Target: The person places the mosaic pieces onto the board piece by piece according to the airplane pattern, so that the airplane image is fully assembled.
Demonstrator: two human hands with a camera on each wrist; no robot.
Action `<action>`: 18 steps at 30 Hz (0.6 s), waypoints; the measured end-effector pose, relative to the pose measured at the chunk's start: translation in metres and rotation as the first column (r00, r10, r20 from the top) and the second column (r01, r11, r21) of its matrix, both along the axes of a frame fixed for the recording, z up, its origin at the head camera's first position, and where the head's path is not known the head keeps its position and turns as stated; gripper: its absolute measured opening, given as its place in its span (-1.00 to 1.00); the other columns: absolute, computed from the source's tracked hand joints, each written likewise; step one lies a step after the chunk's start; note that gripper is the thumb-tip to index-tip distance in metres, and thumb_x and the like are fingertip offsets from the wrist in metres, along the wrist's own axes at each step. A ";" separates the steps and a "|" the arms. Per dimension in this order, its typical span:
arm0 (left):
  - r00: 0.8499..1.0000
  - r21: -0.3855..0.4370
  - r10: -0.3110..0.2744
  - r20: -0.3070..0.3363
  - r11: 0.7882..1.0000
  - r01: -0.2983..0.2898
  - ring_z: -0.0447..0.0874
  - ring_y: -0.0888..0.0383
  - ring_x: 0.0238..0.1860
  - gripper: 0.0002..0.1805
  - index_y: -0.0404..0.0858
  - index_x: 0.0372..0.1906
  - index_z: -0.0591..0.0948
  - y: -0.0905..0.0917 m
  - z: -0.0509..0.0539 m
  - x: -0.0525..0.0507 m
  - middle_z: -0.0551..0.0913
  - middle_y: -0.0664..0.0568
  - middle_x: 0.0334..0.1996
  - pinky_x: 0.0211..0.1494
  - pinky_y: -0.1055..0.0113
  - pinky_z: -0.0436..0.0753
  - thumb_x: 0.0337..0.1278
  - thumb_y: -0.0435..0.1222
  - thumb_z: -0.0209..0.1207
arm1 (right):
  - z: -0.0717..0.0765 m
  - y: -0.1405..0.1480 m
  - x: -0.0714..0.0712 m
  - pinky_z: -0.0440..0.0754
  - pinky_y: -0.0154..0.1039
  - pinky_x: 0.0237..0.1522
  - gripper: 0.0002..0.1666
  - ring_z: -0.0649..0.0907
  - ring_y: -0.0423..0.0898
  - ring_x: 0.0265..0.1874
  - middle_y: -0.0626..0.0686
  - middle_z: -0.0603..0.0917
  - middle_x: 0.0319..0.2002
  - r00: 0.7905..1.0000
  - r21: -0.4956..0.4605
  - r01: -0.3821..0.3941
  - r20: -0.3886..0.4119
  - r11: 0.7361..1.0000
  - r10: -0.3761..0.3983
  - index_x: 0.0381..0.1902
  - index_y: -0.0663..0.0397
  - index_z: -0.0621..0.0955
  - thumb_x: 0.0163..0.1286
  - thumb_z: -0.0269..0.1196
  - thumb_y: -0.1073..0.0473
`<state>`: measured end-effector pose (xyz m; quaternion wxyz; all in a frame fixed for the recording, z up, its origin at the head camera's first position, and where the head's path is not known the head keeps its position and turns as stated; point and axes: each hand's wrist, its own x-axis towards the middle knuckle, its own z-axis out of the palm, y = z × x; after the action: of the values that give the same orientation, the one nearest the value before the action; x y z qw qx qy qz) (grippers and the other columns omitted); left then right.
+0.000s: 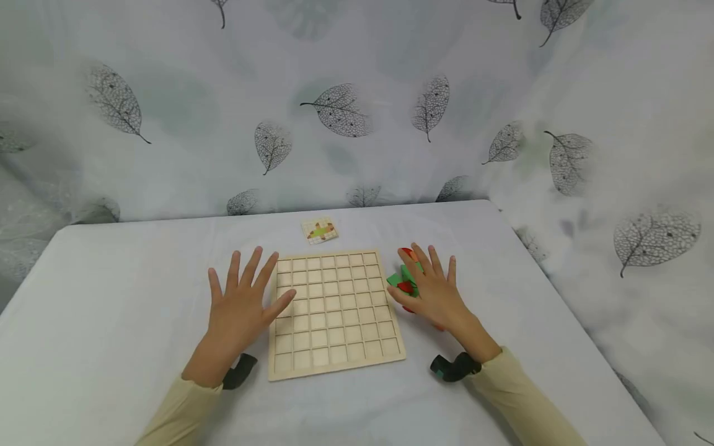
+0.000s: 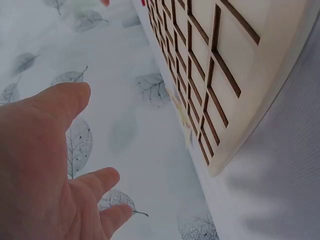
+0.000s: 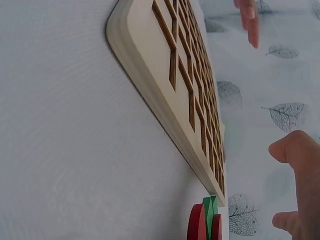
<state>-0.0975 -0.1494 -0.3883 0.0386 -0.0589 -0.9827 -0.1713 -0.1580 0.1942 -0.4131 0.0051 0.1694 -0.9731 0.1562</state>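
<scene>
Board point(image 1: 333, 302) is seemingly unstarted; nothing is held by splayed left hand point(image 1: 238, 311) or right hand point(image 1: 437, 293). Right-side pieces point(image 1: 405, 287) should be picked.

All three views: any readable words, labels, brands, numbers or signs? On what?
None readable.
Small card: coloured picture on a grid; any fine print too small to read.
Wooden board: grid lines, no lettering seen.
Red and green pieces: no text seen; partly hidden.
Dark wrist devices: any marking too small to tell.
Backdrop: leaf prints, no text seen.
</scene>
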 end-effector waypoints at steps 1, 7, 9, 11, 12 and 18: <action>1.000 0.011 -0.013 0.006 1.000 0.013 -0.32 -0.25 0.54 -0.15 -0.04 0.55 0.07 0.000 0.000 0.001 -0.05 -0.11 0.56 0.40 -0.38 -0.41 0.30 0.24 -0.02 | 0.000 0.000 0.000 -0.43 0.42 0.35 -0.03 -0.11 0.27 0.52 0.11 -0.01 0.55 1.000 -0.005 0.002 -0.004 1.000 -0.002 0.55 -0.16 0.10 0.33 0.12 -0.37; 0.997 0.056 -0.072 0.026 0.996 0.071 -0.24 -0.26 0.53 -0.19 -0.07 0.54 0.10 0.001 -0.003 0.004 0.00 -0.11 0.55 0.41 -0.39 -0.28 0.35 0.20 -0.03 | 0.000 0.000 0.002 -0.40 0.43 0.35 -0.07 -0.12 0.28 0.51 0.13 0.02 0.54 1.000 -0.030 0.005 -0.013 1.000 -0.005 0.54 -0.13 0.12 0.37 0.11 -0.33; 0.997 0.077 -0.080 0.023 0.994 0.078 -0.22 -0.26 0.53 -0.21 -0.08 0.54 0.12 0.001 -0.004 0.005 0.01 -0.12 0.54 0.42 -0.39 -0.24 0.35 0.18 -0.01 | -0.001 -0.001 0.004 -0.41 0.42 0.35 -0.09 -0.12 0.27 0.51 0.13 0.02 0.54 1.000 -0.038 0.010 -0.011 0.999 -0.011 0.54 -0.13 0.13 0.37 0.12 -0.30; 0.996 0.094 -0.084 0.014 0.992 0.083 -0.18 -0.28 0.52 -0.23 -0.10 0.53 0.15 0.000 -0.006 0.006 0.04 -0.13 0.53 0.41 -0.39 -0.19 0.36 0.15 0.01 | -0.002 -0.001 0.005 -0.40 0.42 0.35 -0.10 -0.11 0.27 0.51 0.14 0.03 0.54 1.000 -0.048 0.017 -0.004 0.999 -0.017 0.54 -0.12 0.14 0.37 0.14 -0.28; 0.996 0.107 -0.083 0.008 0.991 0.082 -0.17 -0.28 0.52 -0.24 -0.11 0.52 0.16 -0.001 -0.008 0.006 0.05 -0.14 0.53 0.42 -0.38 -0.17 0.36 0.13 0.02 | -0.003 -0.001 0.006 -0.39 0.43 0.35 -0.10 -0.10 0.28 0.51 0.15 0.04 0.54 1.000 -0.052 0.021 0.001 0.998 -0.021 0.53 -0.10 0.14 0.37 0.15 -0.26; 0.996 0.189 -0.056 -0.070 0.980 0.068 -0.03 -0.32 0.48 -0.30 -0.20 0.49 0.20 -0.006 -0.018 0.003 0.10 -0.22 0.49 0.38 -0.38 0.00 0.40 0.01 0.05 | -0.003 0.002 0.008 -0.33 0.45 0.35 -0.11 -0.05 0.31 0.49 0.22 0.09 0.50 0.999 -0.096 0.030 -0.010 0.995 -0.031 0.50 0.07 0.17 0.34 0.25 -0.07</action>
<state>-0.0948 -0.1558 -0.4063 0.0703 -0.0909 -0.9577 -0.2638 -0.1502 0.1963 -0.4159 0.0210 0.1550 -0.9669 0.2016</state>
